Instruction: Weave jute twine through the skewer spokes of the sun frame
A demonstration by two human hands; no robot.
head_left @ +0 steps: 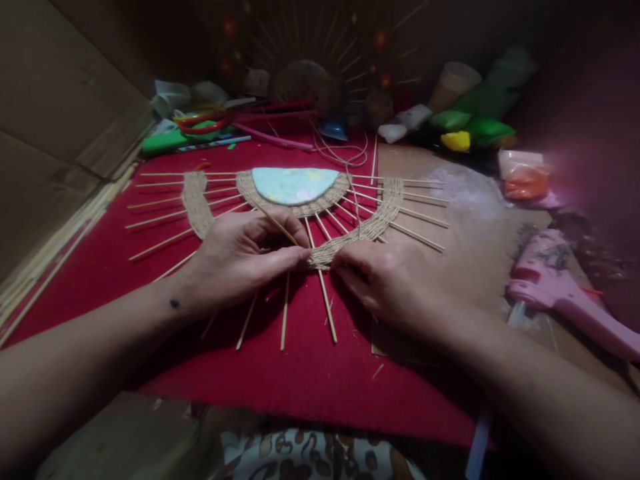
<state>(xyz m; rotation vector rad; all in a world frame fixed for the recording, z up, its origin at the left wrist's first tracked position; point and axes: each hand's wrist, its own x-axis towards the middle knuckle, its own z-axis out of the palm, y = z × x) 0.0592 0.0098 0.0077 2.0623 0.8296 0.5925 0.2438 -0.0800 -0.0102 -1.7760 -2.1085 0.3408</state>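
Observation:
A half-round piece with thin wooden sticks point(327, 307) fanning outward lies on the red surface. Its centre is a light blue half disc point(295, 185) edged with woven twine. Farther out, a second woven twine band point(380, 223) curves across the sticks. My left hand point(240, 253) pinches the band's lower middle between thumb and fingers, with a loose thin stick point(277, 225) lying across its fingers. Just to the right, my right hand point(385, 280) has its fingers curled closed at the band's lower edge; what they grip is hidden. A loose twine strand point(356, 200) runs down to the band.
A pink glue gun point(555, 280) lies at the right on cardboard point(450, 293). Red-handled scissors point(203, 125) and a green roll point(163, 143) are at the back left. Bags of coloured material point(455, 140) and a cup point(456, 83) stand back right.

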